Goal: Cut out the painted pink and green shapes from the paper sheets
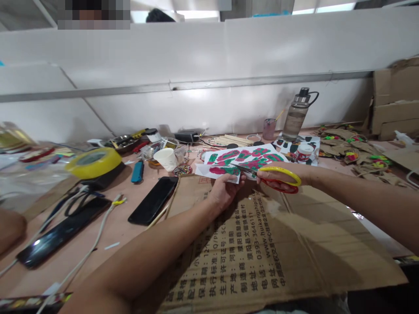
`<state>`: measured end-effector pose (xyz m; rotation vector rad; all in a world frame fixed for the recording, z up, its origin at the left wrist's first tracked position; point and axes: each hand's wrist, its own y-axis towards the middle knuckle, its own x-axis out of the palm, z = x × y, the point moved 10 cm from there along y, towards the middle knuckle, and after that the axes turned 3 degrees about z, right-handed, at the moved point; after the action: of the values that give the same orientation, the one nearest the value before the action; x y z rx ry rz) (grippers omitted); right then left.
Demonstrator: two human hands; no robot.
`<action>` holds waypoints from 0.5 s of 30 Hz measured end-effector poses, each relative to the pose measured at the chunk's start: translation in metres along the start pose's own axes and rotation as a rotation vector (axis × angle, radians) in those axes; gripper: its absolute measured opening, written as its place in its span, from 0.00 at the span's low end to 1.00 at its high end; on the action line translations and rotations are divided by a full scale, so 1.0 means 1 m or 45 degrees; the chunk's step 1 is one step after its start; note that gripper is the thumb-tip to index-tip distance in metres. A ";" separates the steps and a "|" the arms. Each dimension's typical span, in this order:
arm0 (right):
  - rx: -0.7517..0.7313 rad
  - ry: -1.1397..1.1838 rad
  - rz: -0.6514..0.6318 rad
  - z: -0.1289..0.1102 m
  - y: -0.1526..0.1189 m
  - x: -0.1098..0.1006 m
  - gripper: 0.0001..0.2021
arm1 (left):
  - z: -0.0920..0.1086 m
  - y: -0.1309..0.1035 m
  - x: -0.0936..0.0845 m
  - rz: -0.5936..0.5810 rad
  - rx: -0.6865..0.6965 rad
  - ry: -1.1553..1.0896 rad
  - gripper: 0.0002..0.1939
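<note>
Near the middle of the frame, the left hand (225,192) pinches the near edge of the paper (244,155), a white sheet with green and pink shapes. From the right, the right hand (307,173) grips the scissors (282,169), fingers at their yellow and red handles; the blades point left and lie at the paper, between its near strip and the rest. Whether they are parted is too small to tell. Below, cardboard (294,253) with printed lettering fills the lower middle.

Left of the hands lie a phone (153,200), a blue lighter (137,171) and, farther left, yellow tape (94,161). A white cup (165,159) stands near the paper's left end. At upper right, a bottle (296,115) stands behind a jar (304,151).
</note>
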<state>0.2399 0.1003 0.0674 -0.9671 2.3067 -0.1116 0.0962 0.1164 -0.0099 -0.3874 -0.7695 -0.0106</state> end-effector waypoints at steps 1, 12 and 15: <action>0.008 -0.048 0.018 -0.001 -0.001 -0.002 0.37 | 0.000 0.000 -0.001 0.004 0.000 0.001 0.09; 0.161 0.294 -0.032 -0.001 -0.005 0.015 0.26 | 0.002 -0.003 -0.001 0.076 -0.031 -0.011 0.06; 0.204 0.384 -0.062 0.002 -0.006 0.018 0.28 | 0.007 -0.006 -0.003 0.076 -0.014 0.063 0.07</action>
<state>0.2350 0.0838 0.0582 -0.9780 2.4984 -0.4852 0.0885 0.1126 -0.0057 -0.4192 -0.7090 0.0311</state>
